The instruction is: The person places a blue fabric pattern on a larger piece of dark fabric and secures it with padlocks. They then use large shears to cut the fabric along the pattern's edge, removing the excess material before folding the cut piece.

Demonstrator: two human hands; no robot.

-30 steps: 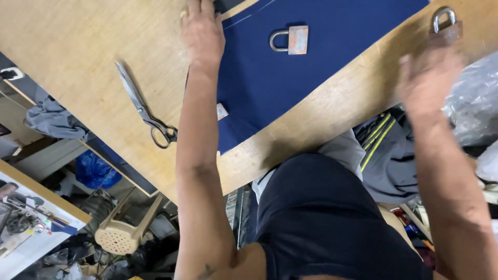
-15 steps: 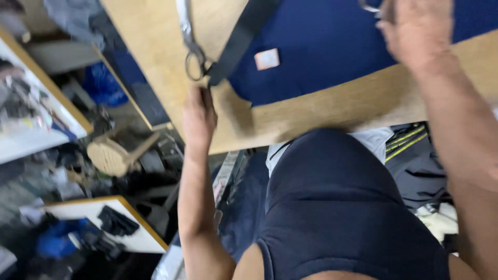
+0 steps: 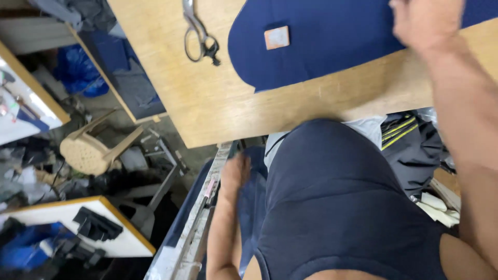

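Note:
A navy cloth piece (image 3: pixel 332 46) with a rounded end lies on the wooden table (image 3: pixel 233 109). A small pale square tag (image 3: pixel 276 37) sits on the cloth. Metal scissors (image 3: pixel 199 33) lie just left of it. My right hand (image 3: pixel 428 23) is blurred at the top right, over the cloth and seemingly resting on it. My left hand (image 3: pixel 236 173) hangs below the table's front edge, beside my leg. It is against dark blue cloth (image 3: pixel 249 207) that hangs there, next to a metal rail (image 3: pixel 199 218). Blur hides the grip of both hands.
An overturned beige plastic stool (image 3: pixel 88 150) lies on the cluttered floor at the left. A white board with a wooden edge (image 3: pixel 78 228) carries dark items below it. A dark garment with yellow stripes (image 3: pixel 410 140) is piled at the right under the table.
My left hand came off the tabletop and dropped below the table edge. My right hand moved onto the navy cloth. The view shifted, and the padlocks are out of sight.

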